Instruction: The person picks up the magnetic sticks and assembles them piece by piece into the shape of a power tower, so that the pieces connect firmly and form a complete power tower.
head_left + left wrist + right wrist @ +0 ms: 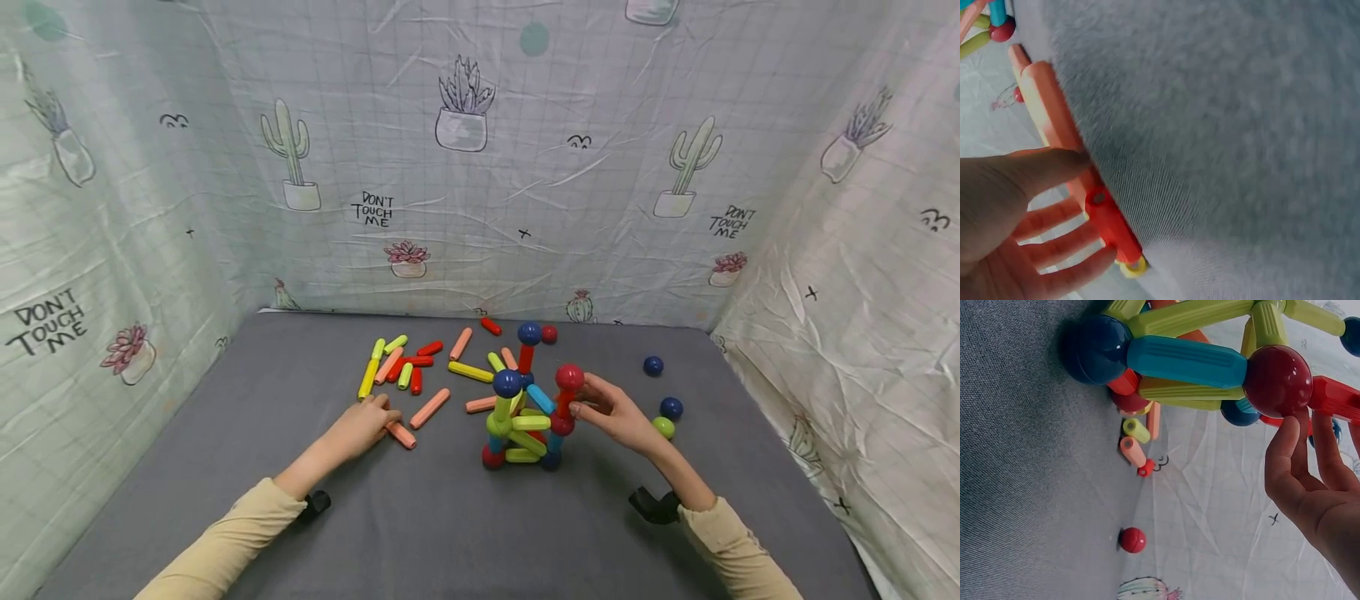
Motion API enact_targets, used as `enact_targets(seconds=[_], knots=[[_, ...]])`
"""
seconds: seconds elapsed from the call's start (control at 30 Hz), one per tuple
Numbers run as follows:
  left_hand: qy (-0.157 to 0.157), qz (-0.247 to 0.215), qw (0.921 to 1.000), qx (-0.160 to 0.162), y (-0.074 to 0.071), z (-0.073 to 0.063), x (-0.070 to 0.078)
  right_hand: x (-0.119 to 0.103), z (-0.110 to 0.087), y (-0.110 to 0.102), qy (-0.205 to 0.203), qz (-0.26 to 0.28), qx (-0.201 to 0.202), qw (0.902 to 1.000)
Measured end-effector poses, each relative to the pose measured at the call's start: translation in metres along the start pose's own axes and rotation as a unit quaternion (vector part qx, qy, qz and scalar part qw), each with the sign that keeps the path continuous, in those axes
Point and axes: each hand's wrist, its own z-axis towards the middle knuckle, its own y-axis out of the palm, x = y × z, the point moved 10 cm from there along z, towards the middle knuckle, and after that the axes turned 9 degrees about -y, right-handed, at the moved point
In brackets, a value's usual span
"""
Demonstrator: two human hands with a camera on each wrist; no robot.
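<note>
My left hand (363, 429) pinches an orange magnetic rod (402, 435) low over the grey cloth, thumb across it in the left wrist view. A red rod (1112, 226) shows beyond, near the fingertips. At the right side of a built frame of rods and balls, my right hand (617, 417) holds an upright red rod (565, 405) between thumb and fingers. This rod stands between a bright red ball (570, 377) above and a darker red ball (1277, 381) below. The thumb tip lies right at the darker ball. Blue balls (507, 383) top two other posts.
Loose yellow rods (471, 372), red rods (431, 348) and lime rods (406, 376) lie scattered left of and behind the frame. Blue balls (653, 366) and a lime ball (663, 427) sit to the right. A printed curtain (480, 225) borders the table.
</note>
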Motion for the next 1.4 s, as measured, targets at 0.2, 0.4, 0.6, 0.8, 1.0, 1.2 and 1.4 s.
enact_targets(seconds=[0.2, 0.4, 0.6, 0.8, 1.0, 1.2, 1.4], knots=[[-0.004, 0.007, 0.9997, -0.024, 0.006, 0.005, 0.001, 0.001, -0.001, 0.001, 0.000, 0.003, -0.002, 1.0000], [-0.005, -0.051, 0.9986, 0.011, -0.013, 0.007, 0.001, -0.001, -0.001, 0.001, -0.002, 0.006, -0.003, 1.0000], [0.033, -0.025, 0.9848, 0.169, -0.081, 0.009, 0.031, -0.001, -0.001, 0.000, 0.007, 0.000, 0.002, 1.0000], [0.144, -0.079, 0.9414, 0.295, -0.156, 0.001, 0.104, -0.001, -0.001, 0.000, 0.003, 0.001, 0.004, 1.0000], [0.274, -0.115, 0.8929, 0.338, -0.183, -0.008, 0.174, 0.000, 0.001, 0.001, 0.005, -0.002, 0.002, 1.0000], [0.296, -0.110, 0.8965, 0.311, -0.169, 0.007, 0.198, 0.000, 0.003, 0.002, 0.009, 0.002, 0.000, 1.0000], [0.278, -0.115, 0.9070, 0.295, -0.159, 0.021, 0.199, 0.002, 0.001, 0.000, 0.026, 0.002, 0.001, 0.9996]])
